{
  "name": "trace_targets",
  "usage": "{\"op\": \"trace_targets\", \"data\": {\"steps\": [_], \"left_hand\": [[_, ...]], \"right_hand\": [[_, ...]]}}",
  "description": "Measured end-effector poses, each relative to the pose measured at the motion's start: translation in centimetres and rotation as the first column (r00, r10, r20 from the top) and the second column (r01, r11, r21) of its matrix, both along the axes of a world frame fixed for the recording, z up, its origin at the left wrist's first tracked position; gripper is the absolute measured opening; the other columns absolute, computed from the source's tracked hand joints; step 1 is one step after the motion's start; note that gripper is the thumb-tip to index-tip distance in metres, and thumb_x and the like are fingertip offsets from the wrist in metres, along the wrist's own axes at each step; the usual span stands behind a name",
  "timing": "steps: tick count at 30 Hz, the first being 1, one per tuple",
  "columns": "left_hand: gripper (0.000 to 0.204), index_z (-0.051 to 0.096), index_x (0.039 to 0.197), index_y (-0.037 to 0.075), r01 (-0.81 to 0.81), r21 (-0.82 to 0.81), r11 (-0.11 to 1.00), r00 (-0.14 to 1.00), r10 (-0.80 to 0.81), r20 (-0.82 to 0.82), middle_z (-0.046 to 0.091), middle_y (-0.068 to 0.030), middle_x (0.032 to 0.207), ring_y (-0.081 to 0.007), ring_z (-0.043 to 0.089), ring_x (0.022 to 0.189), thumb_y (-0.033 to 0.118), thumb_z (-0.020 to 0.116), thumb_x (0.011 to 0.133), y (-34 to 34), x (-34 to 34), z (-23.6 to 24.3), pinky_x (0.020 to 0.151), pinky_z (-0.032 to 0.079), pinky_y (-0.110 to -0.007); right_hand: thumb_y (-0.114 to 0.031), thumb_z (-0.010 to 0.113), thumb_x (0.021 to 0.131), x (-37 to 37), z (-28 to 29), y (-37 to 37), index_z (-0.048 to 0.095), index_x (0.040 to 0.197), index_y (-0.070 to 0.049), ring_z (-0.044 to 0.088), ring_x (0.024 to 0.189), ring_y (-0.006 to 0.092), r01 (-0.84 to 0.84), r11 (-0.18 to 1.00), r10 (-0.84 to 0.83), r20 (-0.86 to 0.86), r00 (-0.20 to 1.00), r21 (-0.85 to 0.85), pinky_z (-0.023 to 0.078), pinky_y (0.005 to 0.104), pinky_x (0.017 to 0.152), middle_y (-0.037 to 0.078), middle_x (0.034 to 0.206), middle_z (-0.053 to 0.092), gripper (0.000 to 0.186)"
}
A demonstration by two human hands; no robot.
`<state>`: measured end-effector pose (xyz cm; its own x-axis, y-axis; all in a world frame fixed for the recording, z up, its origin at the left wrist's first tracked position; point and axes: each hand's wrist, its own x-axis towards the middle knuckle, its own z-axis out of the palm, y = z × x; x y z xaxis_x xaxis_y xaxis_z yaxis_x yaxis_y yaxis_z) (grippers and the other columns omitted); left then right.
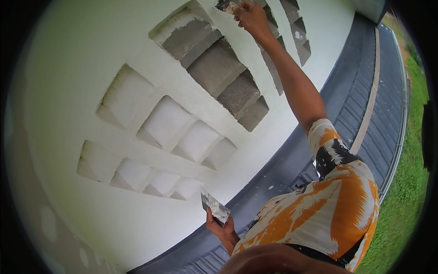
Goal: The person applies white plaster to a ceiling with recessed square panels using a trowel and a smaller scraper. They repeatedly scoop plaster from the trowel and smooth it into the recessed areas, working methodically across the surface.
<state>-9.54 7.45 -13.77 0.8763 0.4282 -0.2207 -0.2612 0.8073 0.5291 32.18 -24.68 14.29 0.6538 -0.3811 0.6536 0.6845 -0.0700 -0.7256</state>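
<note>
Head view looks down along the white wall (82,68) I am working on, with my right hand (248,16) stretched far up and my left hand (222,227) held low near my waist. My right hand is closed round the handle of a putty knife (226,5), whose smeared blade points left, away from my knuckles, and lies against the rib of wall just above the upper row of grey, uncoated recesses (219,75). Only part of that blade shows at the top rim, so I cannot tell how flat it sits. My left hand is wrapped round the grip of a second scraper (214,206), blade tilted up and left, loaded with pale filler and held clear of the wall. The right hand is by far the nearer to the bare grey steps, which run down and right from it; the white recesses (169,132) lie lower left. Behind me a dark corrugated roof (365,114) slopes off to grass (410,192), leaving little room to step back.
</note>
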Motion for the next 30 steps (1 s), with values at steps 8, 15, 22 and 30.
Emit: {"op": "trace_targets", "data": {"steps": [8,15,22,30], "left_hand": [[0.024,0.061,0.114,0.006,0.031,0.001,1.0,1.0,-0.031,0.003,0.07,-0.0038,0.098,-0.0171,0.069,0.08,0.02,0.053,0.096,-0.5,1.5,0.2,0.061,0.055,-0.03],[0.025,0.062,0.114,0.005,0.0,-0.01,1.0,0.999,0.001,0.052,0.071,-0.0051,0.1,-0.0178,0.07,0.086,0.02,0.055,0.095,-0.5,0.8,0.7,0.068,0.057,-0.031],[0.025,0.063,0.113,0.004,-0.002,-0.014,1.0,0.998,0.003,0.06,0.071,-0.0053,0.1,-0.0172,0.07,0.085,0.02,0.055,0.096,0.2,0.3,-0.3,0.068,0.058,-0.03],[0.025,0.062,0.114,0.003,-0.036,-0.03,0.999,0.999,0.037,0.023,0.071,-0.0052,0.1,-0.0171,0.071,0.085,0.018,0.053,0.096,-0.1,0.4,0.1,0.067,0.058,-0.029]], "right_hand": [[-0.018,0.061,0.085,-0.1,0.2,6.0,0.06,0.086,-0.001,0.067,0.065,0.0313,0.281,0.927,-0.277,0.051,0.959,-0.248,0.052,0.0417,0.066,0.017,0.068,0.066,0.017],[-0.022,0.058,0.086,-0.4,0.6,9.0,0.061,0.087,-0.004,0.068,0.073,0.037,0.326,0.916,-0.354,-0.091,0.931,-0.234,0.053,0.0466,0.071,0.018,0.076,0.069,0.019],[-0.026,0.059,0.089,1.4,0.9,8.4,0.062,0.086,-0.003,0.069,0.075,0.0385,0.353,0.914,-0.373,-0.069,0.925,-0.2,0.053,0.0474,0.071,0.02,0.076,0.069,0.023],[-0.022,0.052,0.093,0.7,1.5,8.2,0.064,0.105,0.001,0.069,0.085,0.0425,0.274,0.933,-0.306,-0.114,0.945,-0.235,0.054,0.0498,0.079,0.026,0.087,0.069,0.028]]}}
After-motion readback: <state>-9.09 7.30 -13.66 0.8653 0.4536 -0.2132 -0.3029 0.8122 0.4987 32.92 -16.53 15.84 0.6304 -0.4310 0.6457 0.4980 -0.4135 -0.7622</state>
